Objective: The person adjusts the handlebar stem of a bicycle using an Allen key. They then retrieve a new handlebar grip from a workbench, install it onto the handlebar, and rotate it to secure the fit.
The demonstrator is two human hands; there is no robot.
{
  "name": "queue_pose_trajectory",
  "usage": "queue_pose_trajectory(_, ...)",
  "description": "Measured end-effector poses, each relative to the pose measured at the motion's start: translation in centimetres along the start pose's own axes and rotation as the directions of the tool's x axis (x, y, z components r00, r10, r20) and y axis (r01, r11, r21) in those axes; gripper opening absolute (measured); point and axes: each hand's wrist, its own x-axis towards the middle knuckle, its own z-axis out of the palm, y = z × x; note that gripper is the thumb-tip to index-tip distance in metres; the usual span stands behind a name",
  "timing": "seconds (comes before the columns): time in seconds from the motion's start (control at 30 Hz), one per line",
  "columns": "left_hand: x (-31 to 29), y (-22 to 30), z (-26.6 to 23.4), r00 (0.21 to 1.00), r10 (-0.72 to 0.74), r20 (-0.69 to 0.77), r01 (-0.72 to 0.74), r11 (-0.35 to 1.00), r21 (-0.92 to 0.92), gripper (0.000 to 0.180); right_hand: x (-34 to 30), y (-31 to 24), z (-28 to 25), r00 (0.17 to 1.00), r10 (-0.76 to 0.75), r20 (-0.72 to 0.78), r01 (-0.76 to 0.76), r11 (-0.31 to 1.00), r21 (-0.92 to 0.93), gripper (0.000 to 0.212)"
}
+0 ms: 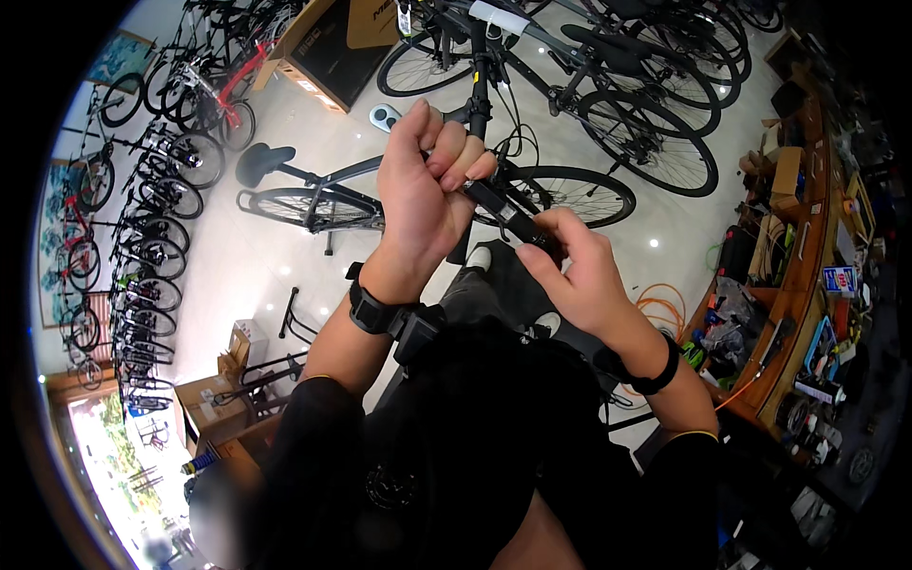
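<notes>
My left hand [427, 176] is closed in a fist, its fingers curled over the upper end of a slim black bar-shaped part [499, 207] beside a bicycle's handlebar [480, 81]. The part's exact kind does not show clearly. At its lower end, my right hand [575, 271] pinches it between thumb and fingers. Just past my left thumb shows a grey-blue rounded piece with dark holes [384, 117]; whether the fist holds it, I cannot tell. The black bicycle stands across in front of me, its saddle [266, 163] to the left and front wheel [579, 195] to the right.
Several bicycles [646, 142] stand at the back right, and a long row [152, 256] lines the left. A large open carton [328, 57] lies at the back. To the right, a wooden workbench [793, 313] holds many tools; an orange hose [665, 302] coils beside it. Cardboard boxes [209, 404] sit lower left.
</notes>
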Motion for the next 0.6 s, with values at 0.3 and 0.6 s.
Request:
queue_pose_trajectory(0.3,1.7,-2.0,-0.2,0.996,-0.026,-0.090,0.024,0.999,-0.022,0.034,0.2,1.5,-1.2,0.988,-0.153,-0.025,0.142,0.958,-0.248,0.020)
queue_pose_trajectory(0.6,5.7,-1.9,-3.9,0.984,0.004,-0.180,-0.041,0.978,-0.204,0.034,6.7,2.7,-3.4,0.470,0.366,0.803,-0.859,-0.021,0.512,0.051)
